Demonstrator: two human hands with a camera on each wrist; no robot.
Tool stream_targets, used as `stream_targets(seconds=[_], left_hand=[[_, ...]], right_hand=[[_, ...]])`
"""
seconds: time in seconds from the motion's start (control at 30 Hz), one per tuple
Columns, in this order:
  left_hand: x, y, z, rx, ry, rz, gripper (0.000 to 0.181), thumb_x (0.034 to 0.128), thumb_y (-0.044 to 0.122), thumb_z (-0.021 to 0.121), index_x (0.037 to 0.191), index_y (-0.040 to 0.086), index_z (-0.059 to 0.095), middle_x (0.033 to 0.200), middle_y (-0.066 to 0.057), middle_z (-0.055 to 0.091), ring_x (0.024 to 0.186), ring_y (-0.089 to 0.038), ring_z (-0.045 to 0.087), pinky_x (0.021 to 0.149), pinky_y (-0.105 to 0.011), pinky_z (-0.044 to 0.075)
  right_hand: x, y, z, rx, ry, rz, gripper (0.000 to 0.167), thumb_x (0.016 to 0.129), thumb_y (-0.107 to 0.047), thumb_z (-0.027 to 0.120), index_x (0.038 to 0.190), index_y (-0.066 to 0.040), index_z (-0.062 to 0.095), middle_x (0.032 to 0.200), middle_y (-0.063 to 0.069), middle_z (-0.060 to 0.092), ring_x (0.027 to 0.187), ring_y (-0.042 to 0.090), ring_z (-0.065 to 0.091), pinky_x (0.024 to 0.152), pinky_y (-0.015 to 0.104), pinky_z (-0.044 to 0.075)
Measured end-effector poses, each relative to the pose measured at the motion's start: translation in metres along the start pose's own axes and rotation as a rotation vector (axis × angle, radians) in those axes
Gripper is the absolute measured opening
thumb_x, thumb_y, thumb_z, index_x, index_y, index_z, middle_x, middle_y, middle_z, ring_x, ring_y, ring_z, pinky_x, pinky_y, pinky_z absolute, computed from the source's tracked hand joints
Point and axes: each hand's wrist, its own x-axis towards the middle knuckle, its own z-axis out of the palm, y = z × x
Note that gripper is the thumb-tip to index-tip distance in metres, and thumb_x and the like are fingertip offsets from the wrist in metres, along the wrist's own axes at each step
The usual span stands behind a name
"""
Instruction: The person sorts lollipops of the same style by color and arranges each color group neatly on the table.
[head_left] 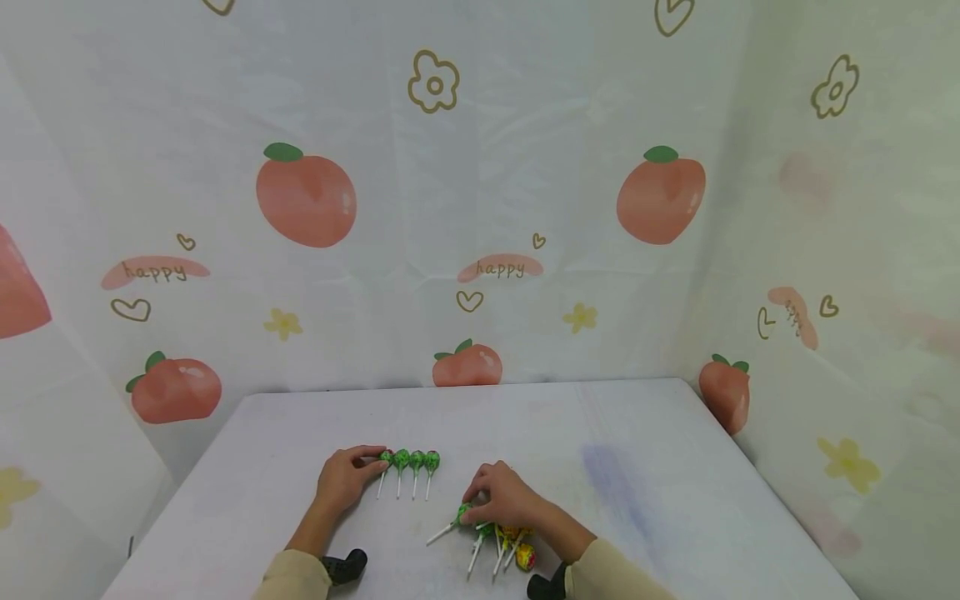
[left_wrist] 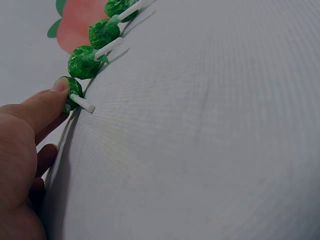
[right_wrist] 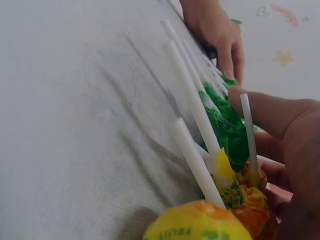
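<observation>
Green-wrapped lollipops with white sticks stand in a short row on the table. My left hand [head_left: 348, 481] pinches the head of the leftmost green lollipop [left_wrist: 75, 92] between thumb and finger. Its neighbours, like this green lollipop [left_wrist: 84, 62], lie to its right, sticks toward me. Further right and nearer, my right hand [head_left: 506, 497] grips another green lollipop [head_left: 462, 514] by its head, its stick slanting down left. Beneath and beside that hand lies a loose pile with a green lollipop [head_left: 483, 531] and yellow-orange lollipops [head_left: 527, 557]. The right palm hides part of the pile.
The white table [head_left: 300, 425] reaches back to a printed cloth backdrop [head_left: 480, 167] with peaches and flowers. A second cloth side [head_left: 847, 250] closes in at the right. Black wrist straps [head_left: 347, 567] sit at both sleeves.
</observation>
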Motion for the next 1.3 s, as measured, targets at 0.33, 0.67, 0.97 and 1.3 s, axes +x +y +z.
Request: stream_targets(seconds=[0.33, 0.67, 0.97, 1.3], left_hand=[[-0.0006, -0.0004, 0.0013, 0.004, -0.016, 0.0, 0.029, 0.0823, 0.022, 0.078, 0.11, 0.014, 0.075, 0.09, 0.001, 0.066, 0.08, -0.016, 0.055, 0.072, -0.037, 0.043], [-0.0007, -0.0025, 0.0029, 0.012, -0.006, 0.001, 0.029, 0.0821, 0.022, 0.078, 0.109, 0.014, 0.075, 0.088, 0.001, 0.066, 0.079, -0.017, 0.055, 0.072, -0.037, 0.043], [-0.0013, -0.0005, 0.0024, 0.005, -0.006, 0.003, 0.03, 0.0816, 0.022, 0.079, 0.11, 0.013, 0.075, 0.09, 0.0, 0.066, 0.078, -0.016, 0.055, 0.071, -0.036, 0.043], [-0.0007, 0.0003, -0.0003, 0.025, 0.0, 0.021, 0.03, 0.0828, 0.022, 0.078, 0.11, 0.011, 0.075, 0.091, -0.002, 0.067, 0.079, -0.018, 0.056, 0.072, -0.038, 0.043]], right_hand=[[-0.0021, -0.002, 0.0024, -0.024, 0.004, 0.039, 0.017, 0.08, -0.037, 0.08, 0.092, -0.025, 0.076, 0.092, -0.018, 0.053, 0.088, 0.006, 0.042, 0.076, 0.026, 0.036], [-0.0052, -0.002, 0.0012, 0.009, -0.006, 0.021, 0.017, 0.081, -0.035, 0.079, 0.092, -0.022, 0.076, 0.094, -0.016, 0.054, 0.09, 0.007, 0.043, 0.077, 0.026, 0.037], [-0.0061, 0.0014, -0.0006, 0.067, 0.005, -0.001, 0.015, 0.082, -0.033, 0.078, 0.091, -0.02, 0.076, 0.094, -0.016, 0.059, 0.091, 0.007, 0.048, 0.078, 0.026, 0.04], [-0.0032, 0.0007, -0.0032, 0.17, -0.002, 0.066, 0.015, 0.085, -0.03, 0.076, 0.094, -0.018, 0.074, 0.085, -0.015, 0.062, 0.081, 0.006, 0.052, 0.075, 0.027, 0.043]])
